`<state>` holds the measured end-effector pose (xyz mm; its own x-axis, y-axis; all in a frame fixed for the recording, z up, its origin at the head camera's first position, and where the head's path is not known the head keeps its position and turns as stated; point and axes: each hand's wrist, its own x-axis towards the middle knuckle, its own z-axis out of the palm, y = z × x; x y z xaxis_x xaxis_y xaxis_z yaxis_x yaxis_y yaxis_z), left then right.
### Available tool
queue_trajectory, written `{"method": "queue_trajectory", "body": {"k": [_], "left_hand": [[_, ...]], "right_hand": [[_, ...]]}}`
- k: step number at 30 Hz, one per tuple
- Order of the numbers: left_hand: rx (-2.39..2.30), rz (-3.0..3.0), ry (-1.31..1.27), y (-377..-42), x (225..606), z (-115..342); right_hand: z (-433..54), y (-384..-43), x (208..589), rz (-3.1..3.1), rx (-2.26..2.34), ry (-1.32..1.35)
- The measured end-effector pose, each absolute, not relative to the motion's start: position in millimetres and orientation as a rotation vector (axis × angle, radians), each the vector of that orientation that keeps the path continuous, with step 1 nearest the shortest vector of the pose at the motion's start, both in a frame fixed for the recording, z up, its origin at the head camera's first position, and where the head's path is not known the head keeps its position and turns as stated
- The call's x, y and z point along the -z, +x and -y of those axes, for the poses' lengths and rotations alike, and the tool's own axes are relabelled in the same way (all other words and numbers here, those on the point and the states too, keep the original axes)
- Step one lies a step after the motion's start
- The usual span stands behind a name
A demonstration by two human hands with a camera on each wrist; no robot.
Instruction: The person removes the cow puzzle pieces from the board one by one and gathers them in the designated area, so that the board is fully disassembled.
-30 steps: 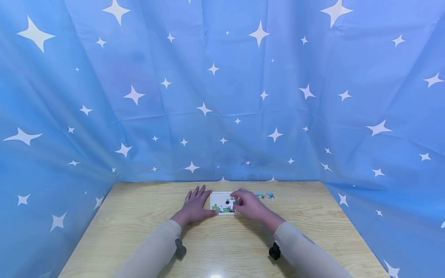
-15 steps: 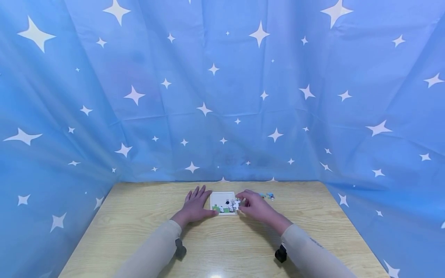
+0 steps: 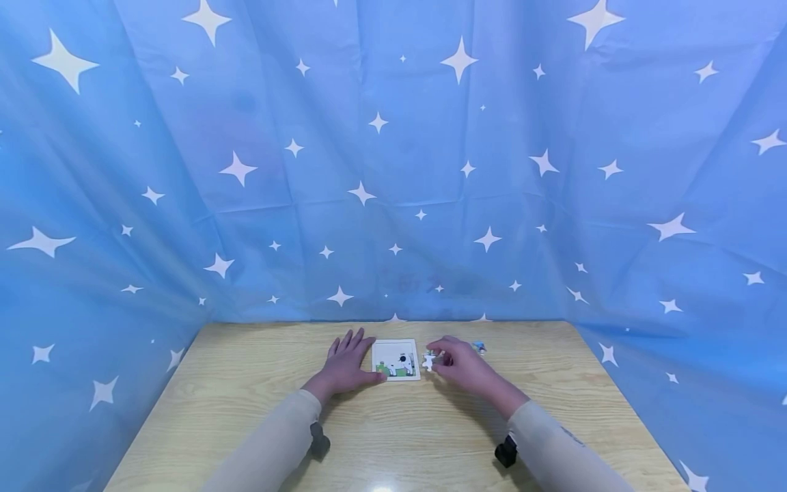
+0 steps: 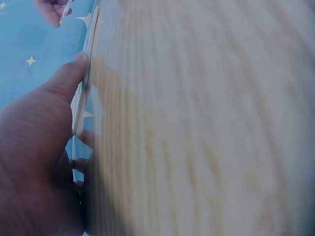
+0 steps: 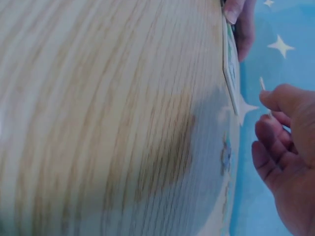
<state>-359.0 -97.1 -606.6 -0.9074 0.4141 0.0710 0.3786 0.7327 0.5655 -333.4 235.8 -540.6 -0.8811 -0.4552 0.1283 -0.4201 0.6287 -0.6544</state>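
Note:
A small flat jigsaw puzzle board [image 3: 393, 347] with a pale rim lies near the table's back; black, white and green parts of an animal picture fill its lower part. My left hand [image 3: 346, 363] rests at its left side, fingers spread, thumb [image 4: 74, 73] on the near edge. To the right of the board, my right hand [image 3: 460, 364] pinches a mostly white puzzle piece [image 3: 428, 360] between thumb and fingers. The right wrist view shows that piece [image 5: 262, 84] edge-on as a thin strip, held above the table.
Colourful loose puzzle pieces [image 3: 479, 348] lie on the wooden table [image 3: 393, 430] just beyond my right hand, which covers part of that area. A blue star-patterned cloth [image 3: 393, 171] hangs behind the table and along both sides.
My right hand has moved right, carrying the white puzzle piece from over the board's right part to beside it. My left hand and the board have stayed in place.

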Motion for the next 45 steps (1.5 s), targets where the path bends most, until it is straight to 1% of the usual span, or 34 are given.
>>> {"method": "queue_trajectory", "body": {"k": [12,34,45], "left_hand": [[-0.893,-2.875,0.661,-359.4,607.1,96.6],[-0.895,-2.875,0.657,-358.4,606.2,97.0],[-0.881,-2.877,0.651,-357.3,604.2,96.2]], "right_hand": [[-249.8,-330.4,538.4,-2.815,1.115,-0.630],[-289.7,-332.7,537.9,-2.803,1.151,-0.611],[-299.5,-333.1,540.9,-2.785,1.170,-0.525]]}}
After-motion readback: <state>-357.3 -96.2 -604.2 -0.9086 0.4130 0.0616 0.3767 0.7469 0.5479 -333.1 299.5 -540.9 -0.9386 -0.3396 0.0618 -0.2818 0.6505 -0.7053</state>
